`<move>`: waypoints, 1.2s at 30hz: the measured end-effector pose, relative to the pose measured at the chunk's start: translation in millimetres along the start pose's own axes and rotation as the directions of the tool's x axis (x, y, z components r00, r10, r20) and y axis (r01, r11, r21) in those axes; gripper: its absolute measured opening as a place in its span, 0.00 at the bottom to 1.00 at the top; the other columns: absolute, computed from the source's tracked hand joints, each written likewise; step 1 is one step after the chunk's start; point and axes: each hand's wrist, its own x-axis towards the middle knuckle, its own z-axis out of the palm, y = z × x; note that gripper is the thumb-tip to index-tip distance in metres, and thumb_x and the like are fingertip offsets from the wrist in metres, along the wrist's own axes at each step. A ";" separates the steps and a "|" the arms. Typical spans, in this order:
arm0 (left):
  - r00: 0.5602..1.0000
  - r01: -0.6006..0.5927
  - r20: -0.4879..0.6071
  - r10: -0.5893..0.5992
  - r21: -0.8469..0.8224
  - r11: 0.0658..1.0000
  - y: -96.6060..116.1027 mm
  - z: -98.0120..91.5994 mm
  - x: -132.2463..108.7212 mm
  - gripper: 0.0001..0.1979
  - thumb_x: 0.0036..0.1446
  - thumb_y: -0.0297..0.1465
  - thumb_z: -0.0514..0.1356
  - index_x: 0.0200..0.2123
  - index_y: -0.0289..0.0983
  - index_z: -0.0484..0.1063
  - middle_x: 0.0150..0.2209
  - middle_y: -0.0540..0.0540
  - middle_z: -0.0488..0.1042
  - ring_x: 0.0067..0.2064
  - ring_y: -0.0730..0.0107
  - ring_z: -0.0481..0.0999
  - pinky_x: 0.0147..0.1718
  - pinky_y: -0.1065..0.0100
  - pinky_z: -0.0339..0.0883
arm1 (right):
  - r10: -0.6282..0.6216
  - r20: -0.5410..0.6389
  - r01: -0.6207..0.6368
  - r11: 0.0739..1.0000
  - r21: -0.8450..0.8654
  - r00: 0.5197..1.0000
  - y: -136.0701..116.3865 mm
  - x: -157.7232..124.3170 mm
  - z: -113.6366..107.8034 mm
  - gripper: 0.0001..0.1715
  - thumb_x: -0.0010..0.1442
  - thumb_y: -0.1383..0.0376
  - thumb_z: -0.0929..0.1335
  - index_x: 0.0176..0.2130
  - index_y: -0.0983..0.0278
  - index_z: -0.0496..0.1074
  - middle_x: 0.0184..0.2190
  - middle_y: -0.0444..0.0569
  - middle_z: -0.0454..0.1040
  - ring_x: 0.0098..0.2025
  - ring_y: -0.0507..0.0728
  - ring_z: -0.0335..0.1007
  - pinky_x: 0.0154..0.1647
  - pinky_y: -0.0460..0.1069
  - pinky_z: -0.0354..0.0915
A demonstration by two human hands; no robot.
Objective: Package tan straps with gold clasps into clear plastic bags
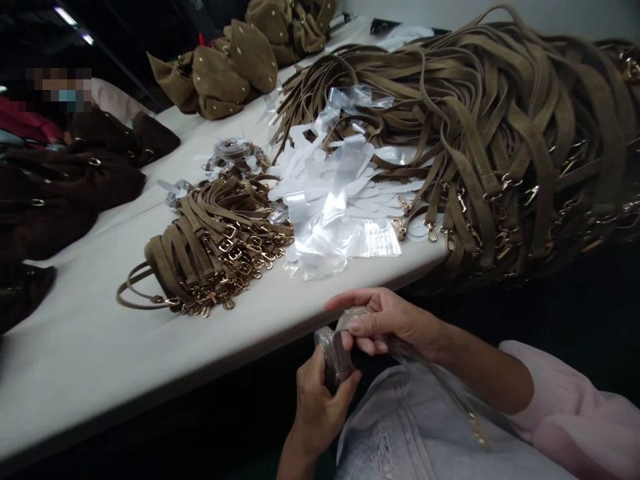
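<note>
Just off the table's front edge, my left hand (323, 400) is closed around a flat coil wrapped in clear plastic (334, 355), which looks like a rolled strap. My right hand (383, 320) pinches the upper part of the same bundle between thumb and fingers, with the index finger stretched out. From under the right hand a narrow strap (443, 380) trails down across my lap, its gold metal end blurred. What lies inside the plastic is partly hidden by the fingers.
On the white table (240, 360) lie short brown straps (190, 253) with gold clasps, clear plastic sleeves (327, 227), and a large heap of long straps (475, 120) overhanging the edge. Olive bags (220, 77) stand behind; dark bags (60, 193) lie at left, near another person (30, 120).
</note>
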 end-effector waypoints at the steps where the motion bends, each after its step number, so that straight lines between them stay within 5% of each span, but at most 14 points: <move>1: 0.999 0.037 0.022 -0.036 -0.014 0.999 1.3 1.5 -1.7 0.17 0.59 0.39 0.61 0.47 0.36 0.71 0.30 0.49 0.72 0.28 0.71 0.67 0.28 0.70 0.63 | 0.013 -0.035 -0.010 0.997 0.080 0.999 0.2 3.5 -3.3 0.21 0.56 0.71 0.73 0.49 0.72 0.71 0.31 0.53 0.78 0.23 0.44 0.69 0.19 0.34 0.62; 7: 0.951 0.198 0.299 -0.081 -0.384 0.902 7.5 1.4 -17.2 0.23 0.62 0.42 0.58 0.55 0.35 0.69 0.27 0.49 0.72 0.28 0.71 0.67 0.31 0.69 0.61 | 0.195 -0.215 -0.103 0.920 0.377 0.957 15.6 16.2 -15.3 0.14 0.65 0.77 0.63 0.49 0.72 0.69 0.35 0.56 0.79 0.28 0.46 0.76 0.25 0.34 0.69; 10: 0.958 0.208 0.285 -0.027 -0.629 0.749 9.4 -0.8 -25.2 0.25 0.61 0.44 0.58 0.55 0.34 0.69 0.26 0.48 0.72 0.27 0.72 0.66 0.31 0.69 0.61 | 0.197 -0.205 -0.123 0.936 0.329 0.959 27.0 12.3 -10.2 0.16 0.67 0.75 0.60 0.52 0.70 0.68 0.40 0.57 0.79 0.33 0.48 0.78 0.26 0.36 0.71; 13: 0.968 0.196 0.251 0.005 -0.770 0.607 12.9 -1.3 -29.5 0.26 0.61 0.46 0.57 0.54 0.32 0.70 0.23 0.48 0.71 0.25 0.73 0.65 0.30 0.68 0.60 | 0.061 -0.173 -0.044 0.994 0.101 0.983 33.1 5.1 -2.4 0.17 0.68 0.69 0.61 0.54 0.70 0.70 0.44 0.59 0.78 0.35 0.51 0.78 0.18 0.35 0.63; 18: 0.934 0.292 0.358 0.000 -0.762 0.578 24.4 -4.1 -28.6 0.27 0.62 0.46 0.56 0.54 0.32 0.71 0.23 0.46 0.72 0.25 0.71 0.67 0.28 0.68 0.60 | -0.194 -0.105 0.165 0.957 -0.237 0.975 28.0 -1.9 0.6 0.18 0.66 0.63 0.66 0.53 0.68 0.73 0.45 0.57 0.78 0.22 0.44 0.65 0.22 0.38 0.63; 22: 0.905 0.359 0.414 -0.097 -0.622 0.696 31.4 -16.2 -28.8 0.27 0.61 0.46 0.58 0.55 0.32 0.70 0.28 0.44 0.75 0.31 0.67 0.70 0.36 0.66 0.61 | -0.033 -0.126 0.031 0.999 -0.012 0.992 23.7 -3.8 -13.6 0.15 0.62 0.65 0.68 0.48 0.67 0.75 0.38 0.52 0.79 0.17 0.41 0.58 0.15 0.37 0.54; 26: 0.902 0.381 0.420 -0.101 -0.663 0.645 29.1 -23.9 -33.5 0.29 0.59 0.49 0.59 0.54 0.32 0.72 0.26 0.44 0.75 0.27 0.69 0.66 0.32 0.67 0.59 | 0.144 -0.160 -0.105 0.968 0.226 0.977 34.3 -11.7 -35.3 0.13 0.57 0.67 0.71 0.44 0.67 0.75 0.28 0.45 0.75 0.15 0.41 0.57 0.14 0.36 0.51; 29: 0.880 0.421 0.466 -0.094 -0.671 0.610 25.1 -22.9 -36.9 0.31 0.57 0.51 0.60 0.52 0.31 0.73 0.23 0.44 0.74 0.25 0.71 0.64 0.29 0.68 0.57 | 0.161 -0.127 -0.154 0.986 0.061 0.979 48.8 -21.6 -50.2 0.15 0.58 0.61 0.72 0.43 0.69 0.75 0.29 0.47 0.76 0.18 0.43 0.62 0.17 0.37 0.57; 31: 0.858 0.468 0.493 -0.143 -0.636 0.614 23.0 -21.7 -38.9 0.32 0.56 0.52 0.60 0.50 0.30 0.74 0.23 0.45 0.73 0.25 0.71 0.64 0.29 0.68 0.57 | 0.072 -0.170 -0.110 0.968 -0.224 0.983 54.0 -30.0 -57.6 0.18 0.62 0.58 0.70 0.45 0.69 0.76 0.32 0.51 0.77 0.27 0.48 0.70 0.27 0.41 0.66; 33: 0.835 0.515 0.506 -0.217 -0.578 0.633 21.5 -21.7 -41.0 0.31 0.57 0.52 0.59 0.49 0.30 0.74 0.24 0.45 0.73 0.26 0.70 0.65 0.33 0.67 0.59 | -0.156 -0.182 0.012 0.790 -0.613 0.971 52.4 -39.2 -61.1 0.18 0.64 0.57 0.68 0.46 0.67 0.77 0.40 0.54 0.78 0.40 0.54 0.73 0.43 0.49 0.70; 36: 0.791 0.556 0.554 -0.258 -0.478 0.680 20.3 -24.0 -43.8 0.30 0.58 0.52 0.59 0.49 0.31 0.73 0.26 0.45 0.74 0.29 0.67 0.68 0.41 0.63 0.60 | -0.394 0.060 0.197 0.317 -0.928 0.917 41.9 -48.5 -55.8 0.19 0.64 0.59 0.69 0.53 0.62 0.75 0.53 0.56 0.73 0.54 0.62 0.66 0.58 0.59 0.63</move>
